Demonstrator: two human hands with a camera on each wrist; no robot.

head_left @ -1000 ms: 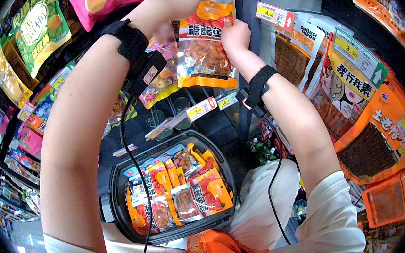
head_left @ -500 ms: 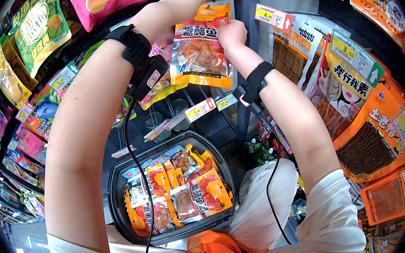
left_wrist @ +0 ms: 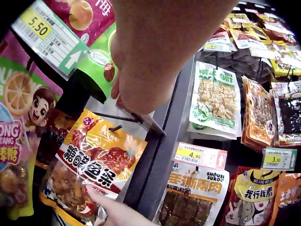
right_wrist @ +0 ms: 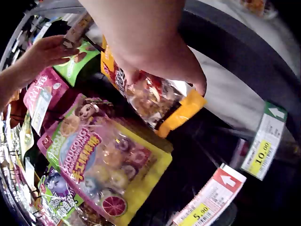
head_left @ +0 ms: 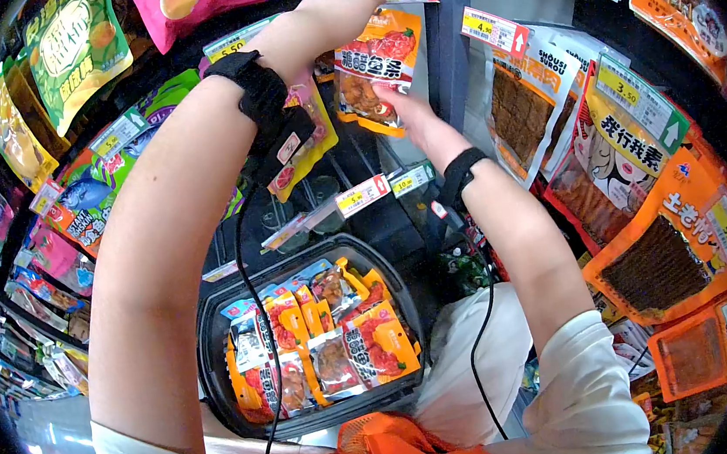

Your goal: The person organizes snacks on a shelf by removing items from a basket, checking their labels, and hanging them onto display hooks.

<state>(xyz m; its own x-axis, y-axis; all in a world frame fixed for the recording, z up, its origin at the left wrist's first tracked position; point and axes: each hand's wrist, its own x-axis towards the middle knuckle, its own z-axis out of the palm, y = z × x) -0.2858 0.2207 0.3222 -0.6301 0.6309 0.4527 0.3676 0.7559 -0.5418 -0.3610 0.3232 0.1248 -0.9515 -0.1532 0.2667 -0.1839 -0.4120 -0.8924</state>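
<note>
An orange-and-clear snack bag (head_left: 378, 59) hangs at the shelf, the tip of a black hook showing at its top hole in the left wrist view. My right hand (head_left: 423, 120) holds the bag low down, thumb on its front and the other fingers mostly hidden behind. Above it, my left hand (right_wrist: 49, 54) pinches a price tag holder (right_wrist: 77, 29) at the hook's front end. Beside the bag hangs a pink-and-yellow candy bag (right_wrist: 110, 160). In front of my body, a black basket (head_left: 205, 352) holds several matching snack bags (head_left: 362, 350).
A dark upright post (head_left: 454, 52) stands right of the hanging bag. Beyond it hang brown meat snack packs (head_left: 523, 115) and a large orange bag (head_left: 664, 259). Price tags (head_left: 363, 195) jut out below. Black cables (head_left: 255, 325) run down from both wrists.
The snack bag has moved back toward the shelf and looks smaller. My right hand has shifted from its upper side to its lower part. My left hand stays by the tag holder.
</note>
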